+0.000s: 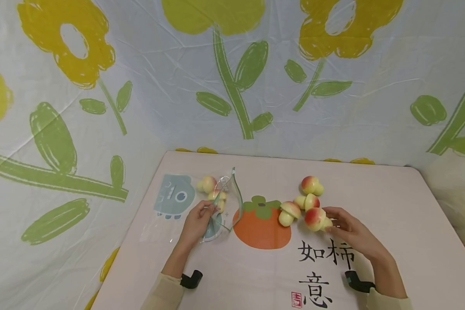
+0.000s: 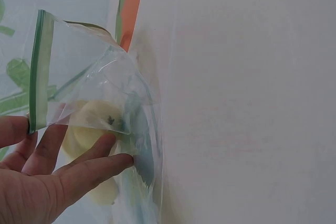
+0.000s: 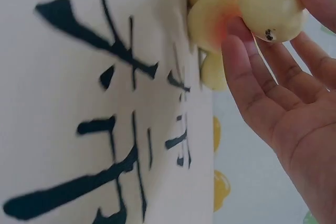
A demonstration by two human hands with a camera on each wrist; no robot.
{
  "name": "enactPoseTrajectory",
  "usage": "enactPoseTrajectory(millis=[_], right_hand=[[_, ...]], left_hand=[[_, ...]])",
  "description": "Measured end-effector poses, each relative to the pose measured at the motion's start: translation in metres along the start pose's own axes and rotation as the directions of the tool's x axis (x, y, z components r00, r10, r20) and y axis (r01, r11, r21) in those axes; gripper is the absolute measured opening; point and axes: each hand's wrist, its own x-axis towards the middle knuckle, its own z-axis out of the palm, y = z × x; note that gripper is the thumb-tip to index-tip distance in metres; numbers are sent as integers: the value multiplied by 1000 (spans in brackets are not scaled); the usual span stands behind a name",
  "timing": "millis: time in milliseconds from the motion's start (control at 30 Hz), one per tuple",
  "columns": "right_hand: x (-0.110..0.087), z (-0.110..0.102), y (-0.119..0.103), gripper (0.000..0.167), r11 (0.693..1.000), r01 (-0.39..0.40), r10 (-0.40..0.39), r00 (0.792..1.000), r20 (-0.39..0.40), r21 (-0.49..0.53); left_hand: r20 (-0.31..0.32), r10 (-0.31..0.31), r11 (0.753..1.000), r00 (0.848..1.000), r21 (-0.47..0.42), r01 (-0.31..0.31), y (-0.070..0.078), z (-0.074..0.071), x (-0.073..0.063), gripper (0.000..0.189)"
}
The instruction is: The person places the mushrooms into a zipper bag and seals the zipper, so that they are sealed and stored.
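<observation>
My left hand pinches the green zip edge of a clear zip-lock bag, whose mouth gapes toward the right. In the left wrist view, the green strip stands between thumb and fingers. Inside the bag lie pale yellow mushrooms with reddish caps, seen through the plastic. My right hand holds a toy mushroom by its stem end, its red-tinged cap pointing left. The right wrist view shows fingers and thumb around the pale stem. Beside it are three more mushrooms in a loose group.
A pale tabletop carries a printed orange persimmon, black characters and a blue cartoon figure. Behind and to the left hangs a flower-patterned cloth. Black straps with small devices sit on both wrists.
</observation>
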Motion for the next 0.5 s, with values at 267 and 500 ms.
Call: enactPoseTrajectory(millis=[267,500], right_hand=[[6,8,-15,46,993,117,-117,993,-21,26],[18,16,-28,48,972,184,-186,983,-1,144]], left_hand=[[3,-3,1000,1000,-14,3,0,0,0,23],[3,-7,1000,1000,-13,7,-2,-1,1,23]])
